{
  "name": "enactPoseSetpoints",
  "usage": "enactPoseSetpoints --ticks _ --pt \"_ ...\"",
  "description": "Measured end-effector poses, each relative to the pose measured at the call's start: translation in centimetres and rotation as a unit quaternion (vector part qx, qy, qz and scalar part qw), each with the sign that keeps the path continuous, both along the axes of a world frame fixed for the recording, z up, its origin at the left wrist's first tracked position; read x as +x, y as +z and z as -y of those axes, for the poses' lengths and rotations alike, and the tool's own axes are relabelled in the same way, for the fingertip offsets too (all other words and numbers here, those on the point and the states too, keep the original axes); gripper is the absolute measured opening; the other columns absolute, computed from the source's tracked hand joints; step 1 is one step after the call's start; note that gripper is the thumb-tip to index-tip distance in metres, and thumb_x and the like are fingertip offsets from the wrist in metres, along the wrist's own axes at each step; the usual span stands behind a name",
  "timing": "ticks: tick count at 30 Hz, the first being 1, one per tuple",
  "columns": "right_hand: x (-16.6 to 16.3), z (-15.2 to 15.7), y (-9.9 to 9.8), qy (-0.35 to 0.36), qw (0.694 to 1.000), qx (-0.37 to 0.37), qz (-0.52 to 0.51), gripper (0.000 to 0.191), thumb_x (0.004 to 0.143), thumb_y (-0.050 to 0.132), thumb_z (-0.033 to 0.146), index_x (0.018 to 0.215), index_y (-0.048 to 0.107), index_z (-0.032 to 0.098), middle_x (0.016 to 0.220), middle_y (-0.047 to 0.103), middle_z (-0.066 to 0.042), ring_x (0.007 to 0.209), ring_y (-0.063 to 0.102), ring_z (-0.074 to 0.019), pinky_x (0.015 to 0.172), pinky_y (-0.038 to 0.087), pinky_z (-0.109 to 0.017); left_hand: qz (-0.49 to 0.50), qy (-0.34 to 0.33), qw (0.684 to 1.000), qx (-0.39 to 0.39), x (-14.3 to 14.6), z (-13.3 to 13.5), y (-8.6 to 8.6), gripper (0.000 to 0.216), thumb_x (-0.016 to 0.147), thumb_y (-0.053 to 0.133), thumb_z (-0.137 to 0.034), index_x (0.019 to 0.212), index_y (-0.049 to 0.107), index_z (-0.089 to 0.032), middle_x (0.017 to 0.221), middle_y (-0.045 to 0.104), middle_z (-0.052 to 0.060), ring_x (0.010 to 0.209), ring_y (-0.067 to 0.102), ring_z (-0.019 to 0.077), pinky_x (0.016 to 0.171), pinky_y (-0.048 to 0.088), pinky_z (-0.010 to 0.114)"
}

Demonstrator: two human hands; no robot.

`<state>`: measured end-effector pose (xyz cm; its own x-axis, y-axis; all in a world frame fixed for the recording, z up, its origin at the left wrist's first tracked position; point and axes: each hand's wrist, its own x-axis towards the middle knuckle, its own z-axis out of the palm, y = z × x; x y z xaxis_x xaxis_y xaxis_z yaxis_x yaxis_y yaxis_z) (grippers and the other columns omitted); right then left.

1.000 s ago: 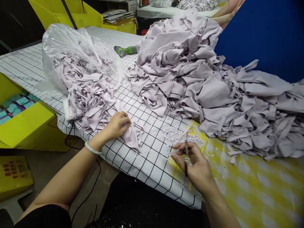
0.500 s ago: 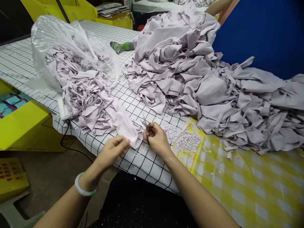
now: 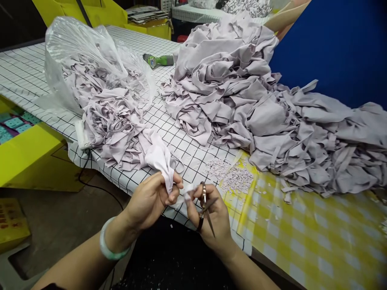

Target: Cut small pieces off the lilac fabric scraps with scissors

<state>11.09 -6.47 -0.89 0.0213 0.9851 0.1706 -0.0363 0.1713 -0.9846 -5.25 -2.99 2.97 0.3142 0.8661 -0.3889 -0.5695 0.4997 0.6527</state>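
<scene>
My left hand is closed on the end of a pale lilac fabric piece, which stretches back to the heap of cut fabric spilling from a clear plastic bag. Just to its right, my right hand carries a small pair of scissors. Their blades lie across the palm, parted and pointing down towards me. The thumb and forefinger of that hand also pinch a light fabric bit. Whether this bit joins the piece in my left hand, I cannot tell.
A big pile of lilac fabric covers the right and back of the grid-patterned table. Small clippings lie on the yellow checked cloth. Behind are a green-and-grey tool and a blue panel. Yellow boxes stand left.
Both hands have come nearer to me, the right one turning palm up with its scissors swung downward. The fabric end is now lifted and bunched in my left fingers.
</scene>
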Motion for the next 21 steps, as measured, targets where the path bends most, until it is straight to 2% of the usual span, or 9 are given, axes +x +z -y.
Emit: enactPoseSetpoints --ticks 3,4,6,7,9,12,15,18,21 --pt "1.2 -2.8 0.8 -0.035 0.998 0.044 0.017 0.024 0.087 0.066 0.017 0.097 0.047 0.026 0.097 0.062 -0.001 0.095 0.062 -0.0173 0.088 0.050 -0.035 -0.055 -0.053 0.997 0.013 0.1 -0.4 1.1 0.021 0.088 0.057 -0.024 0.079 0.068 -0.010 0.065 0.056 0.001 0.046 0.044 0.0036 0.044 0.032 0.016" --pt "1.5 -3.9 1.1 -0.016 0.998 0.053 0.029 0.026 0.085 0.068 0.019 0.098 0.047 0.027 0.105 0.062 -0.002 0.102 0.061 -0.0190 0.093 0.048 -0.038 -0.061 -0.089 0.994 0.010 0.3 -0.7 1.5 0.022 0.088 0.057 -0.027 0.077 0.067 -0.011 0.063 0.054 0.000 0.043 0.040 0.0029 0.042 0.029 0.017" --pt "1.7 -6.0 1.6 0.098 0.993 0.038 0.054 0.030 0.079 0.073 0.026 0.097 0.049 0.026 0.111 0.062 -0.004 0.106 0.059 -0.0214 0.094 0.048 -0.039 -0.069 -0.157 0.985 0.007 0.4 -1.4 2.2 0.023 0.087 0.058 -0.030 0.076 0.067 -0.012 0.059 0.049 -0.002 0.040 0.032 0.0026 0.040 0.024 0.018" --pt "1.6 -6.8 1.8 0.161 0.985 0.013 0.057 0.032 0.076 0.075 0.030 0.095 0.050 0.025 0.107 0.063 -0.004 0.102 0.060 -0.0214 0.089 0.050 -0.037 -0.077 -0.173 0.982 0.011 0.4 -1.8 2.5 0.023 0.086 0.059 -0.031 0.076 0.068 -0.013 0.057 0.049 -0.003 0.039 0.029 0.0029 0.039 0.023 0.019" --pt "1.2 -8.1 1.8 0.208 0.977 -0.033 0.022 0.033 0.072 0.076 0.034 0.090 0.050 0.024 0.093 0.062 -0.002 0.087 0.059 -0.0185 0.078 0.051 -0.032 -0.098 -0.171 0.980 0.028 -0.1 -2.3 2.6 0.027 0.086 0.056 -0.034 0.077 0.070 -0.013 0.058 0.052 0.000 0.041 0.031 0.0046 0.040 0.022 0.021" --pt "0.8 -9.2 1.5 0.117 0.990 -0.057 -0.061 0.033 0.068 0.076 0.031 0.087 0.049 0.024 0.085 0.057 0.002 0.076 0.055 -0.0143 0.071 0.049 -0.027 -0.133 -0.141 0.979 0.059 -1.2 -2.4 2.0 0.037 0.086 0.052 -0.040 0.083 0.075 -0.011 0.065 0.062 0.007 0.047 0.040 0.0088 0.043 0.025 0.024" --pt "0.7 -9.7 0.8 0.057 0.991 -0.072 -0.093 0.033 0.065 0.076 0.025 0.087 0.051 0.023 0.085 0.056 0.003 0.073 0.053 -0.0122 0.069 0.048 -0.026 -0.185 -0.155 0.965 0.102 -2.2 -2.0 1.6 0.032 0.086 0.058 -0.038 0.087 0.077 -0.012 0.068 0.064 0.008 0.050 0.038 0.0092 0.045 0.024 0.025" --pt "0.3 -9.4 0.0 0.045 0.988 -0.099 -0.113 0.033 0.063 0.076 0.023 0.085 0.052 0.023 0.083 0.055 0.004 0.070 0.052 -0.0112 0.067 0.048 -0.025 -0.266 -0.175 0.930 0.183 -2.1 -1.8 2.4 0.028 0.093 0.058 -0.037 0.091 0.077 -0.017 0.064 0.056 0.003 0.051 0.036 0.0098 0.046 0.026 0.025" --pt "-1.0 -8.1 -0.8 0.065 0.977 -0.141 -0.146 0.038 0.061 0.081 0.025 0.084 0.050 0.024 0.080 0.054 0.004 0.067 0.053 -0.0115 0.067 0.049 -0.025 -0.340 -0.156 0.877 0.302 -1.1 -2.1 3.5 0.030 0.098 0.054 -0.037 0.088 0.077 -0.020 0.069 0.055 0.004 0.064 0.048 0.0156 0.056 0.041 0.028"
